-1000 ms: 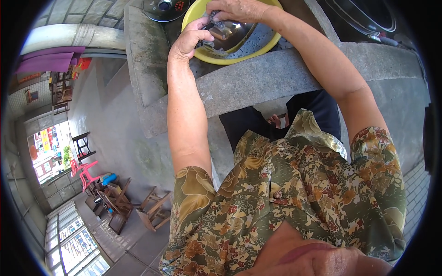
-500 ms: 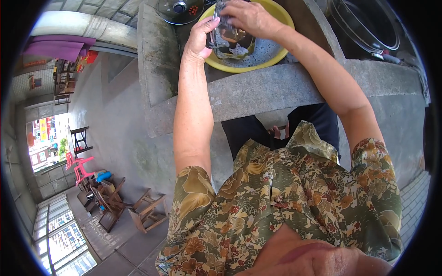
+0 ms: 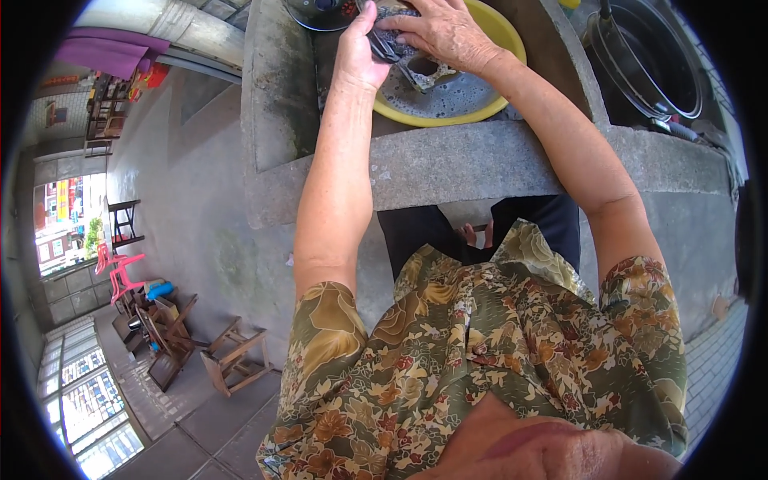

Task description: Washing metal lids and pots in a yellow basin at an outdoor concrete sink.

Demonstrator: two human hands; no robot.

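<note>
Over the yellow basin of sudsy water, my left hand grips a dark, glossy vessel by its side, thumb pointing up. My right hand lies across the top of the same vessel, its fingers bent against it. Something greyish shows under those fingers, too covered to name. White suds cling to the vessel's lower edge. Most of its shape is hidden by my hands, so its exact kind cannot be made out.
The basin stands inside a rough concrete sink with a thick front ledge. A dark pot lid lies at its far left. Beyond the right wall sits a large black pan. Far left are a wooden stool and pink chair.
The vessel has tilted and turned between my hands and now sits a little higher in view. My right hand has shifted to the right across it. The whole view has shifted slightly.
</note>
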